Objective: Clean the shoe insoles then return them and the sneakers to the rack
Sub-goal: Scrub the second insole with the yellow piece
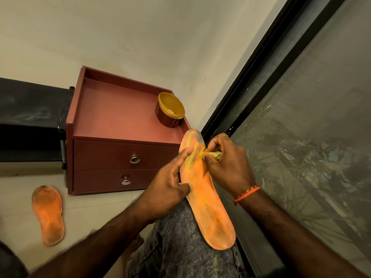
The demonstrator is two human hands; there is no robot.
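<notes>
An orange insole [206, 199] lies along my knee, toe end pointing away toward the cabinet. My left hand [170, 183] holds it by its left edge, thumb on its top face and index finger stretched toward the toe. My right hand [224, 159] pinches a small yellow cloth [210, 154] and presses it against the insole's forefoot, where yellowish streaks show. A second orange insole [48, 214], dirty at the toe, lies on the floor to the left. No sneakers are in view.
A dark red two-drawer cabinet [120, 153] stands ahead, with an open round tub [170, 109] on its top right corner. A black shoe rack [30, 117] sits to its left. A dark-framed window [291, 137] runs along my right side.
</notes>
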